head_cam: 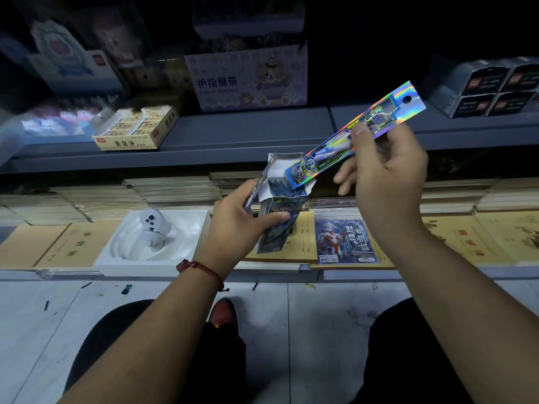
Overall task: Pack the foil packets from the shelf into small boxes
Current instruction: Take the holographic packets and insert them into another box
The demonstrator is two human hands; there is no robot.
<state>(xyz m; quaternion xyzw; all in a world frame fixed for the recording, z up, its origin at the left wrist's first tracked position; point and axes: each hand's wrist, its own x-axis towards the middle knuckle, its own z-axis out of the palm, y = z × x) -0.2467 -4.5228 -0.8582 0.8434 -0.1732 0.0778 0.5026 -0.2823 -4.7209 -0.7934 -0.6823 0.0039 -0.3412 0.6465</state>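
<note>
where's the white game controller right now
In the head view it lies at lower left, in a white tray on the lower shelf; the white controller is just left of the left hand holding the small box.

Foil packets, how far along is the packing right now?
Done: the box is open at the top, held upright by the left hand. In hand: the right hand angles a long foil packet, its lower end at the box mouth. Left: sliding it fully in and closing the flaps. No filled boxes are visible.
</note>
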